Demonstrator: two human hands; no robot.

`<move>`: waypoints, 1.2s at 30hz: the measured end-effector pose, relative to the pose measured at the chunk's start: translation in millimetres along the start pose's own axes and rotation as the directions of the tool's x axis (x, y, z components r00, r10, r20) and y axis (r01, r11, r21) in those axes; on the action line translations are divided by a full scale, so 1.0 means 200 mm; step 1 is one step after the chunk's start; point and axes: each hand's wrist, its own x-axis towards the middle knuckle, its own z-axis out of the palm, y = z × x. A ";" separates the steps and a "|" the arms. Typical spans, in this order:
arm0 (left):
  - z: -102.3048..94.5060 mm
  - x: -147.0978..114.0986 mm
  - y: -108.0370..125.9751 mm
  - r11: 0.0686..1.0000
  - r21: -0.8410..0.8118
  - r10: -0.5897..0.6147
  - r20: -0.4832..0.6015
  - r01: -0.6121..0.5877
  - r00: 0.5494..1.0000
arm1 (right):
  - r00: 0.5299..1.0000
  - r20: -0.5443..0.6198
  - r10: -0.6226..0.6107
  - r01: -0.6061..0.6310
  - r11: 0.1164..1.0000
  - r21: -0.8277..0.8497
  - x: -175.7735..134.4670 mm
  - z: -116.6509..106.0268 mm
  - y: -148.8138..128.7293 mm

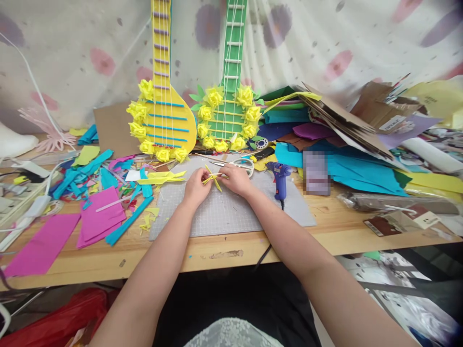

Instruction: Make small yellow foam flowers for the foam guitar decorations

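My left hand and my right hand meet above the grey cutting mat. Between them is a small yellow paper flower piece with narrow pointed strips sticking out. A thin pale stick runs from one hand to the other. The fingers of both hands are closed in a pinch, the left at the yellow strips and the right at the stick's end. Scissors with pale handles lie just behind my right hand. More folded yellow strips lie left of my left hand.
A blue glue gun stands right of the mat. Behind stand a yellow paper guitar and a green one, both edged with yellow flowers. Pink sheets and blue scraps lie left; cardboard and blue sheets are piled right.
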 end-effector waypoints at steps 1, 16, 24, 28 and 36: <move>0.00 0.00 0.00 1.000 0.025 0.013 0.001 -0.013 1.000 | 1.000 0.006 -0.005 0.005 1.000 0.005 0.00 0.00 0.00; -0.02 0.02 -0.02 0.992 0.122 0.002 0.103 -0.014 0.995 | 0.993 0.094 -0.072 0.077 0.996 -0.049 0.00 0.00 0.02; -0.03 0.01 -0.01 0.991 0.135 0.009 0.084 -0.021 0.996 | 0.989 0.136 -0.052 0.054 0.999 -0.010 0.00 -0.04 0.06; -0.05 0.02 -0.01 0.995 0.096 0.000 0.115 -0.012 0.993 | 0.987 0.144 -0.071 0.076 0.997 -0.031 -0.01 -0.06 0.08; -0.11 0.04 -0.05 0.987 0.088 -0.143 0.063 0.137 0.988 | 0.989 0.145 -0.028 0.029 1.000 -0.003 -0.01 -0.07 0.11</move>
